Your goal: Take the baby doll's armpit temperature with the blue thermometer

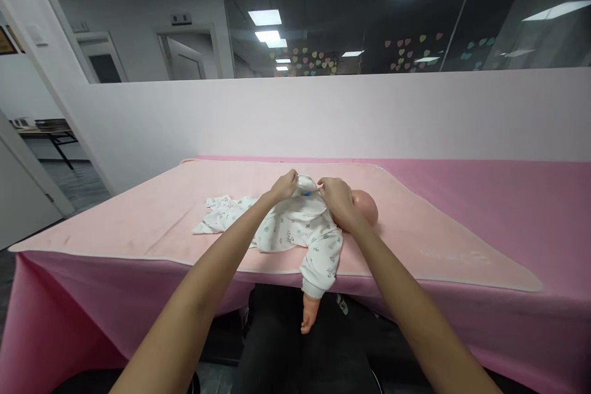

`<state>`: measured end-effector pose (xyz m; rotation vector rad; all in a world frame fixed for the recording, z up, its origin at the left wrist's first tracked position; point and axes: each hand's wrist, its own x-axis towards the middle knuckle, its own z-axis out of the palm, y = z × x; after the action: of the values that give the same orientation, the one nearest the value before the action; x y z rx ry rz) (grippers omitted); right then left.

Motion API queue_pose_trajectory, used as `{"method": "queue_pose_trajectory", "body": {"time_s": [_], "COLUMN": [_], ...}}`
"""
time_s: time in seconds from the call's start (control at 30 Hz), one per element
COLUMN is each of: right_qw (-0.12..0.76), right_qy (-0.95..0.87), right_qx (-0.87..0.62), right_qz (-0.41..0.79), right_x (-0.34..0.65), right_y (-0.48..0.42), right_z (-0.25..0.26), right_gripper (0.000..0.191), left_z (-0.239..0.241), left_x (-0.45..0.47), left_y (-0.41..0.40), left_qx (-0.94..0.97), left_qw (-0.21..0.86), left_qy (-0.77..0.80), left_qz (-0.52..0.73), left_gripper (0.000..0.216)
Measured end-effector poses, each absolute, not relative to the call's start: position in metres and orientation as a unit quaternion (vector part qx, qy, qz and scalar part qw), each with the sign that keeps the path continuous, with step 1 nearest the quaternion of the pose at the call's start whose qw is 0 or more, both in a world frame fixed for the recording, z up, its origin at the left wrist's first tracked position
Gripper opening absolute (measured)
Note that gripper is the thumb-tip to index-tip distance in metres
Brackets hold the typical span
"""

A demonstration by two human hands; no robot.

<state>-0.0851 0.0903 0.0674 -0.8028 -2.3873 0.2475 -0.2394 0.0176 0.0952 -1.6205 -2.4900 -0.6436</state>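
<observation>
A baby doll (365,206) lies on its back on the peach mat, head to the right, dressed in a white printed romper (290,225). One doll arm in its sleeve hangs over the table's front edge, with the doll's hand (309,313) bare. My left hand (285,185) pinches white cloth of the romper at the far side of the doll's body. Close to the doll's neck, my right hand (336,197) is closed on the same cloth, its fingertips near the collar. A small blue patch shows between my hands. My right hand hides part of the doll's head.
The peach mat (152,221) covers much of a table draped in pink cloth (530,209). Behind the table stands a low white wall (323,117) with glass above it. A doorway and a side table (55,132) are at the left. My legs are under the front edge.
</observation>
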Motion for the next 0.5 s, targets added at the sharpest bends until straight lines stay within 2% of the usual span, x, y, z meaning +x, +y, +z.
{"method": "queue_pose_trajectory", "body": {"time_s": [0.1,0.2,0.3,0.43,0.5], "right_qw": [0.246,0.232,0.22,0.243,0.268], "right_qy": [-0.904,-0.908,-0.911,-0.915,-0.916], "right_qx": [-0.336,-0.336,-0.334,-0.312,-0.292], "right_qz": [0.094,0.099,0.1,0.083,0.066], "right_x": [-0.116,-0.135,-0.144,-0.135,-0.122], "right_y": [0.091,0.094,0.099,0.103,0.104], "right_z": [0.063,0.06,0.06,0.064,0.064], "right_gripper": [0.028,0.027,0.022,0.018,0.017], "left_z": [0.098,0.1,0.101,0.107,0.115], "left_x": [-0.236,-0.229,-0.221,-0.217,-0.219], "left_y": [0.017,0.013,0.005,-0.006,-0.012], "left_qx": [-0.569,-0.61,-0.626,-0.613,-0.603], "left_qw": [0.044,0.027,0.027,0.118,0.161], "left_qy": [-0.794,-0.767,-0.77,-0.78,-0.779], "left_qz": [-0.209,-0.195,-0.121,0.043,0.066], "left_gripper": [0.025,0.026,0.025,0.036,0.043]}}
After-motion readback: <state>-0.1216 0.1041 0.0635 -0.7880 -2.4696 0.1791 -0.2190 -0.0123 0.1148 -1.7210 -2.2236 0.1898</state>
